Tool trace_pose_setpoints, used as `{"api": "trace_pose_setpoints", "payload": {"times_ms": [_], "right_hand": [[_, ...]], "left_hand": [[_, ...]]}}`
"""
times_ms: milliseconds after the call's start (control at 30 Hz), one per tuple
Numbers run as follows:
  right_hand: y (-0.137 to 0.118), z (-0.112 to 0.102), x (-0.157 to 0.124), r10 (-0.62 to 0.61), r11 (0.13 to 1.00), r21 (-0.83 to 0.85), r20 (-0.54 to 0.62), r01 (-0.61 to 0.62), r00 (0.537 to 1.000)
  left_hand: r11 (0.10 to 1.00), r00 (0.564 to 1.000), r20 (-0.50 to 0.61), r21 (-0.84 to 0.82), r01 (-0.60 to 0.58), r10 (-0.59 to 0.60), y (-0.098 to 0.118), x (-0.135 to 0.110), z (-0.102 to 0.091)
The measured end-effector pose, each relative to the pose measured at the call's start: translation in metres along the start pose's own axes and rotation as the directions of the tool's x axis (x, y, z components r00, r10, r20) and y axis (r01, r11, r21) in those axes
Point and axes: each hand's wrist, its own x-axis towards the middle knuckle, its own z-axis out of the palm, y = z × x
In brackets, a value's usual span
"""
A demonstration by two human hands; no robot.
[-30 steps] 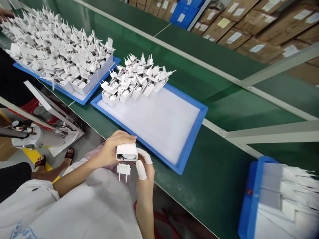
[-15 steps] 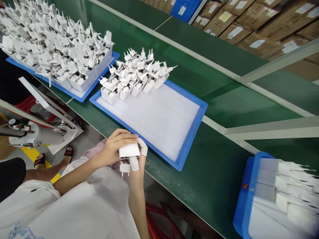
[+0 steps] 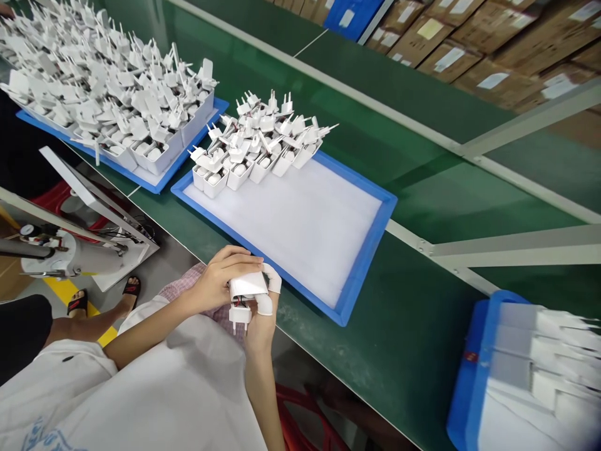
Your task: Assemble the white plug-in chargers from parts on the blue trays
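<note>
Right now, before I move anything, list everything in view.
belt: one, green, across the middle
trays: three, blue, on the belt
chargers: dozens, white, heaped on two trays
cartons: many, brown, beyond the belt
machine: one, grey, left of the belt
sandals: two, black, on the floor
housing: one, white, between the hands
plug: one, white, wired to the housing
left hand: on the housing
right hand: white finger cots, on the housing

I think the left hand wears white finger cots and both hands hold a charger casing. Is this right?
No: the head view shows the finger cots on the right hand; the left hand is bare. Both hold the charger casing.
</note>
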Motion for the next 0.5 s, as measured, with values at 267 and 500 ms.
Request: {"api": "trace_pose_setpoints", "payload": {"times_ms": [267,500], "right_hand": [[0.014,-0.02,0.007,-0.113,0.986,-0.107,0.153,0.13,0.982],[0.028,-0.041,-0.013,-0.64,0.54,-0.569,0.2,0.62,0.742]], "left_hand": [[0.984,0.985,-0.053,-0.084,0.158,-0.163,0.001,0.001,-0.002],[0.949,0.935,0.161,0.044,0.312,-0.315,0.012,0.001,-0.006]]}}
